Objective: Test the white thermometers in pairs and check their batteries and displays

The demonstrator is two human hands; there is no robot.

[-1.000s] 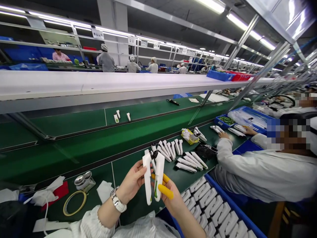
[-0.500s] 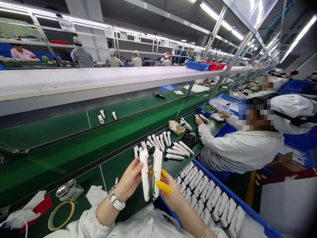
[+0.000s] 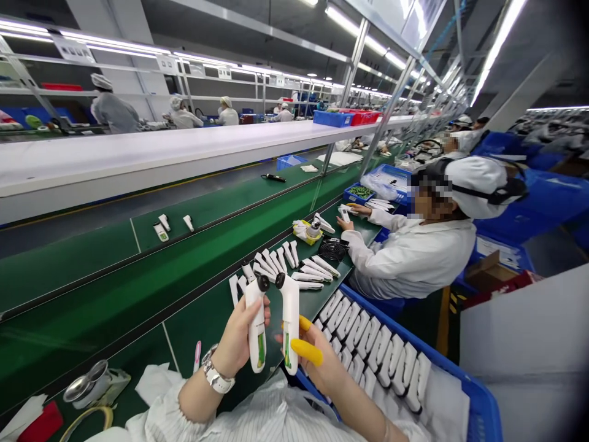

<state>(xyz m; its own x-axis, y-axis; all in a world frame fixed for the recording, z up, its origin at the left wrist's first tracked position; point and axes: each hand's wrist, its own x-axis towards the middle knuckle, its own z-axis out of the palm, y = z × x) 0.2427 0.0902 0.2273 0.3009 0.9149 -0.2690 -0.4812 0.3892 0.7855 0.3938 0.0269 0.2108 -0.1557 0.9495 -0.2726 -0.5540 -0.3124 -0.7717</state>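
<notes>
My left hand (image 3: 239, 341) grips a white handheld device (image 3: 256, 325) upright, its black-tipped head on top and a green label on its front. My right hand (image 3: 317, 362), with yellow finger cots on thumb and fingers, grips a second matching white device (image 3: 290, 319) beside it. The two devices stand slightly apart above the green workbench (image 3: 197, 319). Several more white devices (image 3: 285, 264) lie in a row on the bench just beyond my hands.
A blue tray (image 3: 478, 405) at my right holds several white device shells (image 3: 377, 356). A co-worker in white (image 3: 414, 252) sits to the right at the bench. A green conveyor belt (image 3: 138, 270) runs behind, carrying three small white parts (image 3: 172, 224). Tape and a metal tin (image 3: 87, 387) lie at left.
The view has swung to the right. The two devices, held together before, are now separated, one in each hand.
</notes>
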